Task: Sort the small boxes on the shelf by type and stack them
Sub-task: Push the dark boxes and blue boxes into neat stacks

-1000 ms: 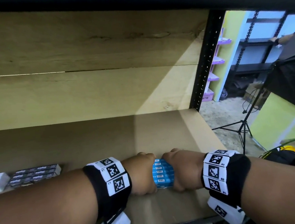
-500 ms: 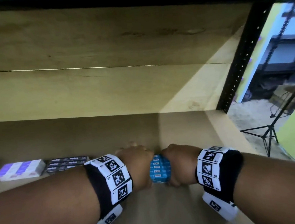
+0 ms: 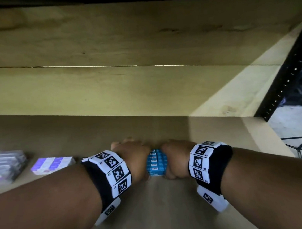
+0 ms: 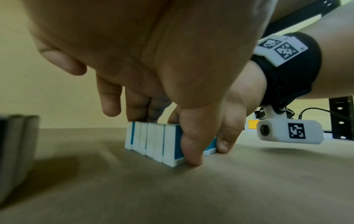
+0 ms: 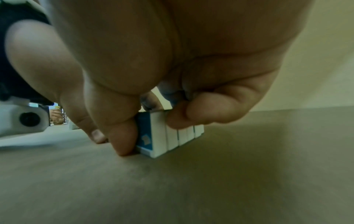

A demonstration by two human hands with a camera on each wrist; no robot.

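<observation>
Several blue-and-white small boxes [image 3: 156, 162] stand on edge in a tight row on the wooden shelf [image 3: 171, 203]. My left hand [image 3: 134, 159] and right hand [image 3: 175, 157] squeeze the row from either side. In the left wrist view the left thumb [image 4: 191, 145] presses the near face of the row [image 4: 151, 141] and the fingers reach over its far end. In the right wrist view the right thumb [image 5: 122, 136] lies on the near blue face of the boxes [image 5: 159, 133] and curled fingers [image 5: 184, 118] hook over the top.
A white-and-purple box [image 3: 53, 163] lies flat to the left of my left wrist. Further left sits a blurred group of dark boxes [image 3: 4, 165]. The shelf's black upright [image 3: 285, 84] marks the right end, and the wooden back wall [image 3: 126, 91] is close behind.
Both hands have slid the row of blue boxes leftwards along the shelf, nearer the white-and-purple box. The view has panned left with them, and the grip is unchanged.
</observation>
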